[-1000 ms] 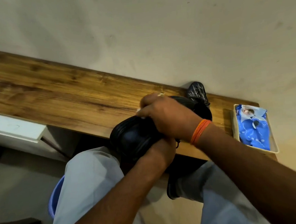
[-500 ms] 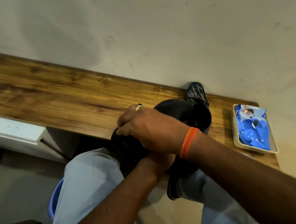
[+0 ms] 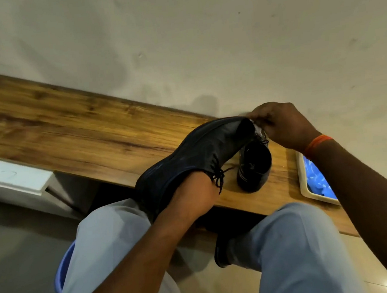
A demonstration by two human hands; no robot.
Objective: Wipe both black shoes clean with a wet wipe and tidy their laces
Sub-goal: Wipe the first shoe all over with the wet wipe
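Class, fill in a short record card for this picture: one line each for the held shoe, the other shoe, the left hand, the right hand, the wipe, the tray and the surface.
held shoe: black lace-up shoe, lifted and tilted, laces hanging loose
other shoe: second black shoe, standing on the shelf, opening up
left hand: left hand inside the held shoe, fingers hidden
right hand: right hand at the raised end of the shoe, fingers curled
wipe: white wipe, a scrap showing under the right fingers
tray: cream tray holding a blue packet
surface: wooden shelf against the wall
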